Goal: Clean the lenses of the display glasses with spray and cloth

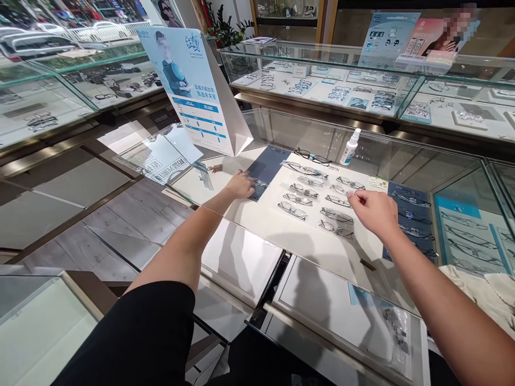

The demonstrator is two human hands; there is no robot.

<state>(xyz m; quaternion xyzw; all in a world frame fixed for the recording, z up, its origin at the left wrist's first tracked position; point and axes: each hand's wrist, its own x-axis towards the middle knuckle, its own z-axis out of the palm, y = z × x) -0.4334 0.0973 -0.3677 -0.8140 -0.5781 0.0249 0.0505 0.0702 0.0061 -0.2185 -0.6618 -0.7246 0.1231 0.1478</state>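
Both my arms reach out over a glass display counter (402, 147). My left hand (240, 185) lies on the glass top with its fingers curled, next to a dark blue mat (266, 166) inside the case. My right hand (374, 210) hovers over rows of eyeglasses (317, 201) laid out on a white tray (277, 228) under the glass, thumb and forefinger pinched together. Whether anything sits in that pinch I cannot make out. A dark-framed pair of glasses (311, 157) and a small white spray bottle (350, 147) rest on the glass beyond the tray.
A blue and white standing sign (197, 91) stands on the counter at the back left. More glass cases with eyeglasses (341, 88) run behind and to the left. A pale cloth (483, 292) lies on the right. Drawers (338, 311) stand pulled out below the counter.
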